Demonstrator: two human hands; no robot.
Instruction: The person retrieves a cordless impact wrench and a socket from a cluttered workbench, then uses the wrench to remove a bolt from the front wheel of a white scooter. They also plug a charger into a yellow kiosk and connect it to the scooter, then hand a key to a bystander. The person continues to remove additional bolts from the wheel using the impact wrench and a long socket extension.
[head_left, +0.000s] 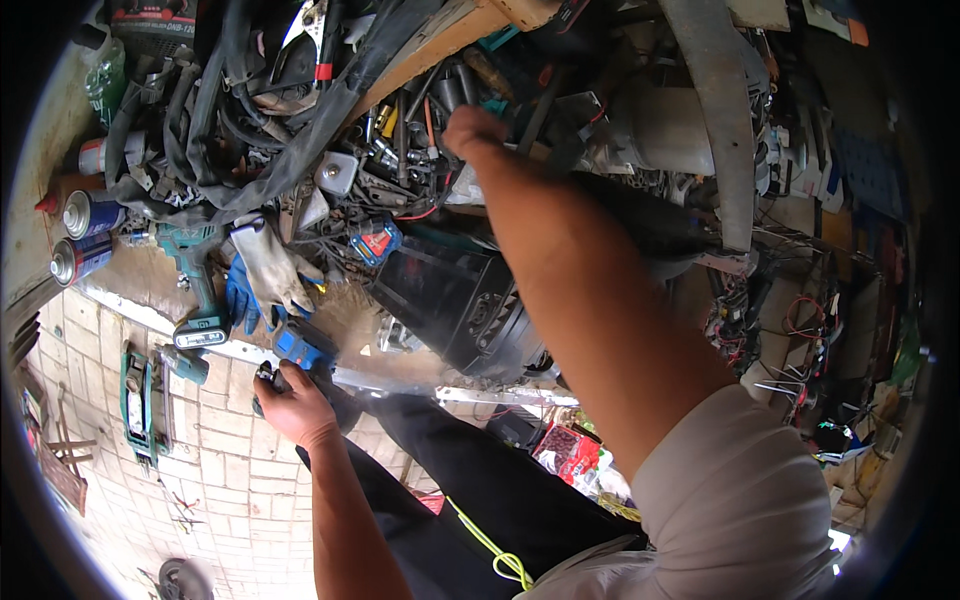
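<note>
My left hand (300, 409) is at the bench's front edge, its fingers closed around a small black object (268, 377) with a shiny metal end. Right beside those fingers is a blue-and-black power tool or battery (304, 346); whether the two are joined is unclear. My right hand (474, 133), blurred, reaches over the heap at the back of the bench. Around it are sockets (386, 155), steel bars and an orange-handled tool (430, 124). Its fingertips are hidden, so I cannot tell whether they grip anything.
A cordless drill (196, 281) lies near work gloves (270, 266) and spray cans (88, 259). Thick black hoses (225, 191) cross the left side. A black case (442, 300) sits under my right arm. A green floor jack (137, 405) stands on the paving.
</note>
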